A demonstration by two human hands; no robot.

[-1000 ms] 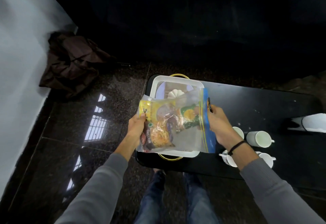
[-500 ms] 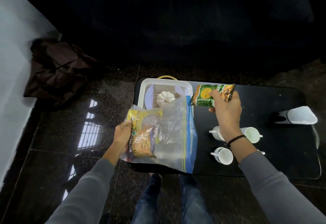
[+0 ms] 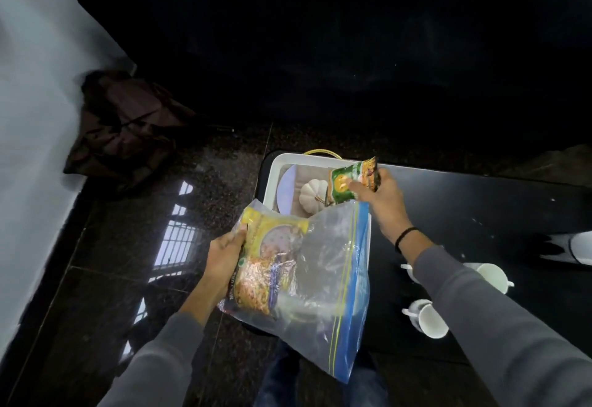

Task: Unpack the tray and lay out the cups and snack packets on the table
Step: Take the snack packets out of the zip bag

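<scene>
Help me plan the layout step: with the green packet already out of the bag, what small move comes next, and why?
Probably carry the green packet rightward and set it on the bare black table. The right hand holds it in the air above the white tray, while the left hand grips the zip bag with a yellow packet still inside.

Green packet (image 3: 347,183) with yellow emblem. Yellow packet (image 3: 272,265), orange contents, inside clear bag (image 3: 320,284) with blue edge. White tray (image 3: 272,179); white cups (image 3: 429,318); black tabletop (image 3: 480,214). Grey sleeves (image 3: 480,310).
</scene>
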